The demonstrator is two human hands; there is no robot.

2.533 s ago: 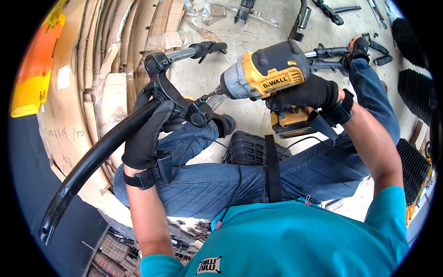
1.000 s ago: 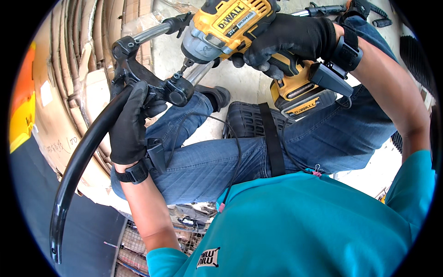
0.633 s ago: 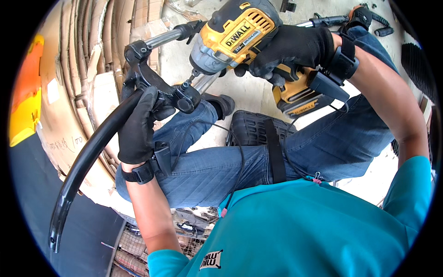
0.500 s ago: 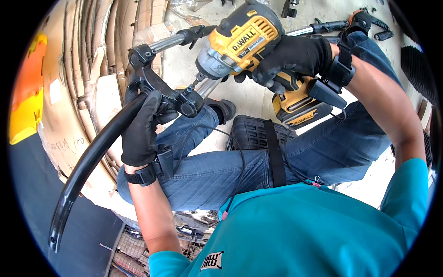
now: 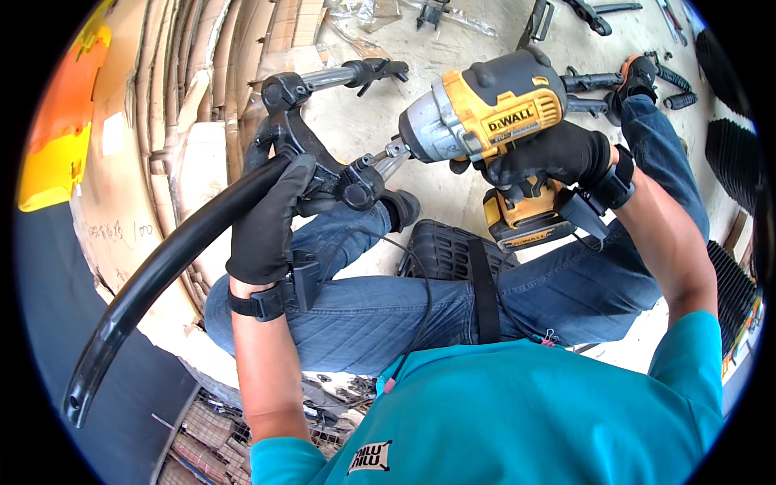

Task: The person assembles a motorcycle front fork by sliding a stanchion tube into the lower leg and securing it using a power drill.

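Observation:
My gloved left hand (image 5: 267, 226) grips a curved black tube (image 5: 162, 271) where it joins a black fork crown (image 5: 311, 141) with silver legs. My gloved right hand (image 5: 550, 158) is closed on the handle of a yellow, black and grey impact driver (image 5: 485, 105). The driver lies nearly sideways, its bit (image 5: 380, 155) pointing down-left at a bolt on the crown's right clamp (image 5: 358, 194); whether it is seated is unclear. Its battery (image 5: 521, 222) hangs below my right hand.
Layered cardboard (image 5: 178, 97) stands at left, beside orange and yellow panels (image 5: 61, 153). Metal parts (image 5: 598, 24) and plastic wrap lie on the floor (image 5: 347, 117). A black plastic item (image 5: 436, 246) sits between my jeaned legs. Black ribbed stacks (image 5: 727, 153) line the right.
The driver has tilted flatter and shifted right and down in the picture, along with my right hand. The crown has shifted slightly right. The view has moved, showing more floor at the top.

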